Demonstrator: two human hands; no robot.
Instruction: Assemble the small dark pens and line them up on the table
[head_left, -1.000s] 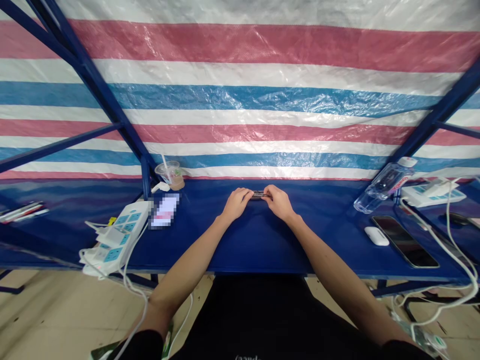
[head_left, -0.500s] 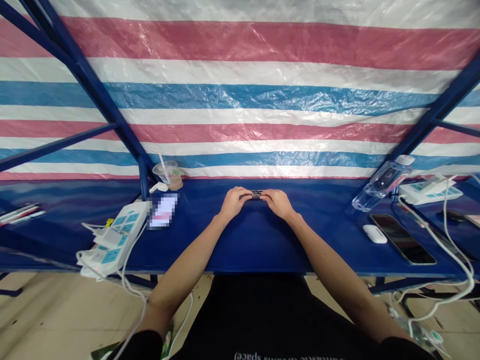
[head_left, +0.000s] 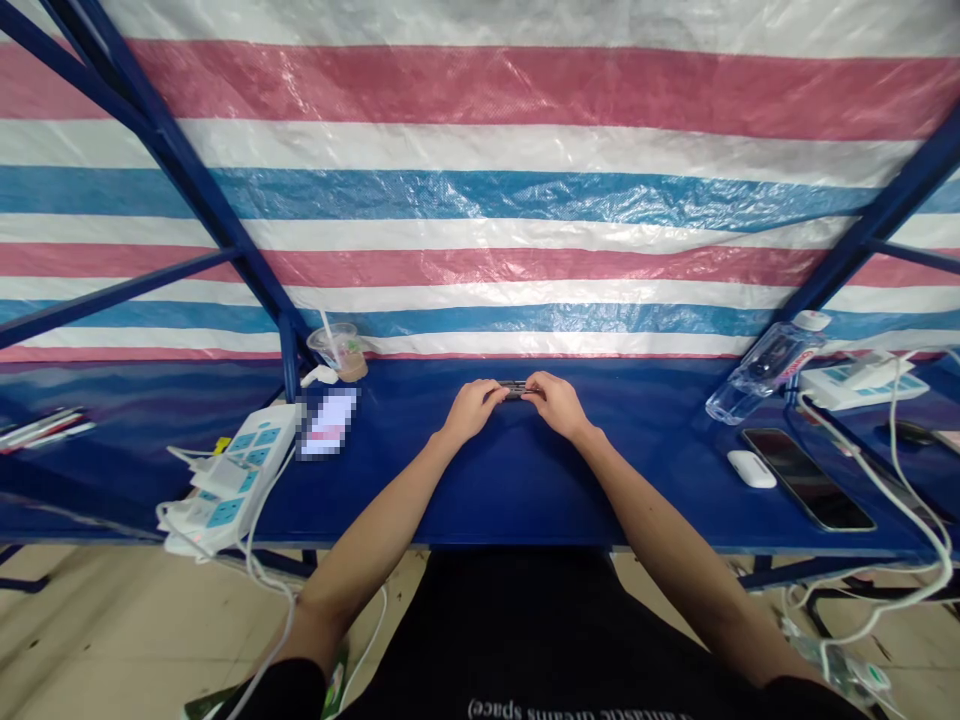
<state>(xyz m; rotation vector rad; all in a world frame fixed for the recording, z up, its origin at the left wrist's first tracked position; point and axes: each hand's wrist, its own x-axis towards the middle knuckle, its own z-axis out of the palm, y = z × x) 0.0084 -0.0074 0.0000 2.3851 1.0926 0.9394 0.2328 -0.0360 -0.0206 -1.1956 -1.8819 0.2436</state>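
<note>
Striped plastic tarpaulin (head_left: pixel 480 200) in red, white and blue fills the wall ahead, crossed by dark blue steel struts (head_left: pixel 172 170). Below it runs a long blue-covered table (head_left: pixel 585 510). Toward the table's left lies a white power strip (head_left: pixel 232 475) trailing white cables, just beside a pixelated flat item (head_left: pixel 326 422) too blurred to name. Behind them stands a clear plastic cup (head_left: pixel 337 348) with a straw. To the right lie a clear water bottle (head_left: pixel 765 375) on its side, a black smartphone (head_left: pixel 806 478) and a white earbud case (head_left: pixel 750 468). The person's left hand (head_left: pixel 471 410) and right hand (head_left: pixel 559 405) meet mid-table, close together, both pinching a small dark bar (head_left: pixel 514 389) between them at its opposite ends. Its exact kind is too small to tell, and whether it touches the tabletop cannot be seen.
</note>
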